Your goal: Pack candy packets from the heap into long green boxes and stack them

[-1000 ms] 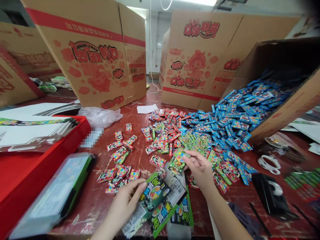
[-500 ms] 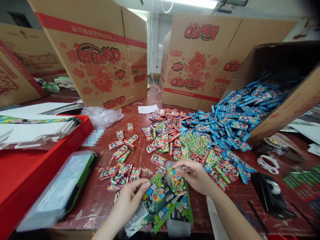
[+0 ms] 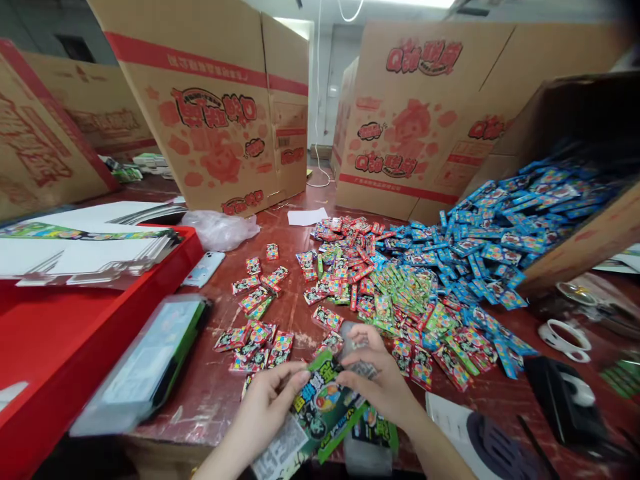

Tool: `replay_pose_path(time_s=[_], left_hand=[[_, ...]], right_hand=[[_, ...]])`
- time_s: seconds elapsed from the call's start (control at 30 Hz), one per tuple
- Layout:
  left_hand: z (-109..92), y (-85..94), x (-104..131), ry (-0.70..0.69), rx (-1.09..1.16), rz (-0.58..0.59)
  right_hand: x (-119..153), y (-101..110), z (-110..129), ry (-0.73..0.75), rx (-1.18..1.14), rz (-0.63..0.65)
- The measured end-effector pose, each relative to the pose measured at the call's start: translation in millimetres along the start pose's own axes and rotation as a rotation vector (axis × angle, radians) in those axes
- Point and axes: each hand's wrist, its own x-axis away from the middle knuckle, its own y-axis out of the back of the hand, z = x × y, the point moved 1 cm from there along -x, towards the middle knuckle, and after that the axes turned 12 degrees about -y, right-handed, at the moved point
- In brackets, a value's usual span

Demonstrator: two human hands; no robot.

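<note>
My left hand (image 3: 280, 400) pinches the upper left edge of a dark green printed pouch (image 3: 323, 403) near the table's front edge. At the pouch's right side is my right hand (image 3: 373, 373), its fingers bent over the top edge; what they grip is partly hidden. Beneath lies another green-black pouch (image 3: 373, 427) on a clear plastic sleeve (image 3: 367, 460). Small red packets (image 3: 250, 357) lie left of the hands. Beyond them spreads a pile of red and green packets (image 3: 400, 290), with blue packets (image 3: 480, 247) spilling from a carton.
A red tray (image 3: 125, 313) with white card sheets stands left, beside a wrapped stack of pouches (image 3: 150, 360) and a phone (image 3: 204, 269). Large cartons (image 3: 215, 113) stand behind. At right are a white tape ring (image 3: 565, 340) and a black dispenser (image 3: 570, 407).
The small packet that my right hand held over the pouch no longer shows; that hand now bends over the pouch's top. The view has shifted slightly, moving the scene rightward.
</note>
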Motion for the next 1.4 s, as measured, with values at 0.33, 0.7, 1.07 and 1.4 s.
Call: replay_pose_path(time_s=[0.33, 0.7, 1.07, 1.4], left_hand=[[31.2, 42.6, 16.7, 0.206, 0.229, -0.184], [63.4, 31.4, 10.7, 0.27, 0.498, -0.259], [33.7, 3.0, -11.0, 0.06, 0.257, -0.043], [11.4, 24.2, -5.8, 0.036, 0.04, 0.127]], right_hand=[[-115.6, -18.7, -41.0, -0.232, 0.48, 0.015], [-139.8, -1.8, -46.1, -0.233, 0.221, -0.005], [-66.3, -31.6, -16.3, -0.237, -0.607, -0.274], [-46.3, 23.9, 0.8, -0.031, -0.09, 0.376]])
